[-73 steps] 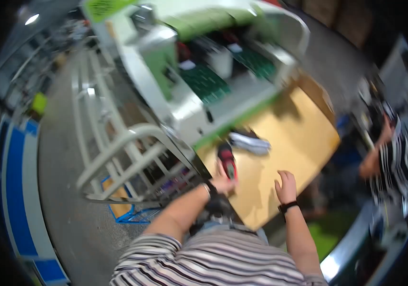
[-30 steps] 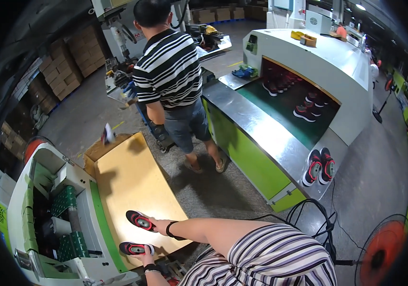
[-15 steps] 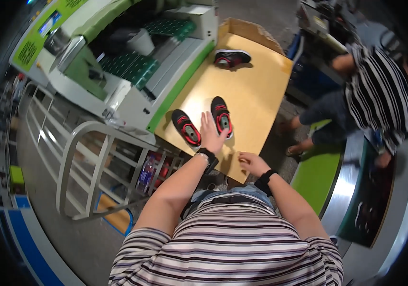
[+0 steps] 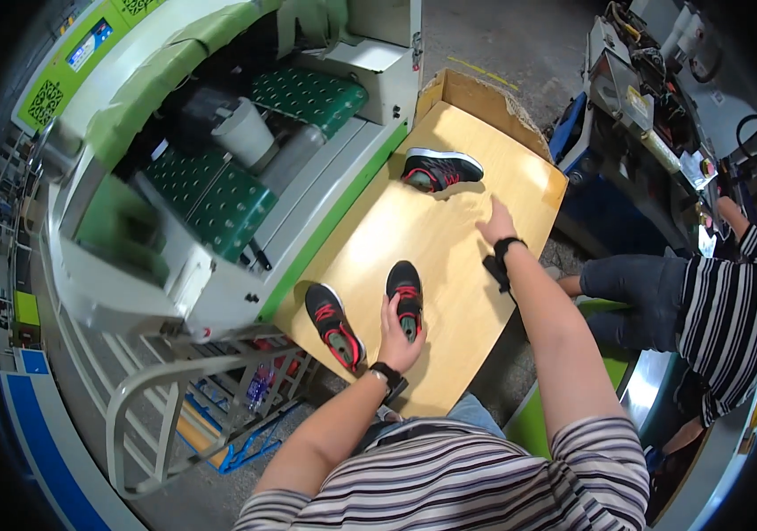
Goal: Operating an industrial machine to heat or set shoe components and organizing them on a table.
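Note:
Three black sneakers with red laces and white soles are on a light wooden tabletop. My left hand [image 4: 403, 343] is closed around the heel end of the near right sneaker [image 4: 404, 281], fingers along its left side and thumb on its right. Just to the left lies another sneaker [image 4: 325, 310], its toe pointing away from me. Farther off, a third sneaker [image 4: 445, 168] lies tilted on its side, its sole turned away. My right hand [image 4: 496, 223] is held out over the table near it, fingers extended and holding nothing, not touching the sneaker.
A white and green machine [image 4: 334, 173] with a green dotted belt [image 4: 219, 208] borders the tabletop [image 4: 458, 292] on the left. A cardboard piece [image 4: 485, 102] stands at its far edge. Metal railing [image 4: 144, 389] is at near left. Another person in stripes [image 4: 724, 301] works at right.
My right hand has stretched forward from the near edge toward the far sneaker. The left hand has shifted from between the near sneakers onto the right one. The view has moved too.

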A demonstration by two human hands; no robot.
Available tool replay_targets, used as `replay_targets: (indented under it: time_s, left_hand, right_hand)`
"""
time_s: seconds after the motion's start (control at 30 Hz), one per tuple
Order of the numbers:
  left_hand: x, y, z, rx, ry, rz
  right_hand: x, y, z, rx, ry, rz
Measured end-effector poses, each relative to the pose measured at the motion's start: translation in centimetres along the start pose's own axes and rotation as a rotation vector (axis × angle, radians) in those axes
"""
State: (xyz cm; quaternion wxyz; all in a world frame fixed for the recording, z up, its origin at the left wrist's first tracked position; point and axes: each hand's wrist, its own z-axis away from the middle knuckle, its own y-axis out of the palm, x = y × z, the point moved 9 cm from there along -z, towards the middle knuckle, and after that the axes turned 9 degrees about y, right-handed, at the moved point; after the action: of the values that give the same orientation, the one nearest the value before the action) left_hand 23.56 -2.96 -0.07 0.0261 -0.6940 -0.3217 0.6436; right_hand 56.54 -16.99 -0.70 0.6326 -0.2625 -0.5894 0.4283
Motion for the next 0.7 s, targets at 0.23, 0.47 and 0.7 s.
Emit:
replay_targets:
  time_s: [0.23,0.47,0.7]
  left_hand:
    - [0.0,-0.2,-0.8,-0.024,-0.193,0.162]
    - [0.4,-7.5,0.7,-0.200,-0.319,-0.195]
    - [-6.5,-9.5,-1.2,0.141,0.029,-0.747]
  right_hand:
    - [-1.3,0.8,-11.2,-0.088,0.007,-0.203]
    - [9.0,-2.7,2.1,-0.132,-0.466,-0.378]
    - [6.3,-0.4,10.0,0.287,-0.171,-0.532]
